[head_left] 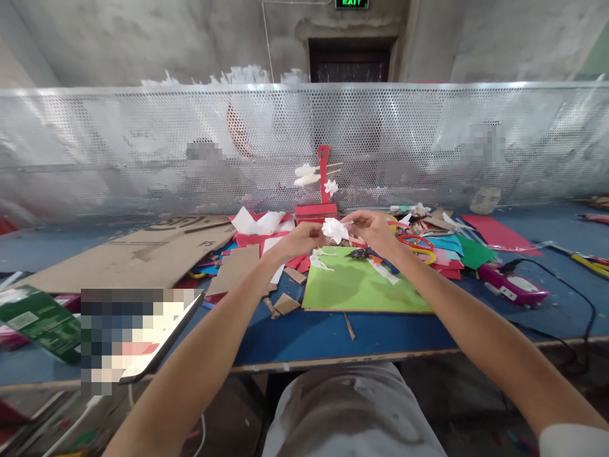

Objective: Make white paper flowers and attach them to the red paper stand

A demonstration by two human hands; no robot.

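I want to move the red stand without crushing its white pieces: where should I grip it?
Probably hold the red stand by its boxy base, coming from the near side: that base is wide and low, while white pieces crowd the narrow upright.

Bare, patchy grey concrete wall (143, 38) across from me, with a dark doorway (352, 68) under a lit green EXIT sign (352, 3). A perforated metal screen (280, 127) runs behind the blue-topped worktable (295, 343); the floor's (228, 425) pretty dim.
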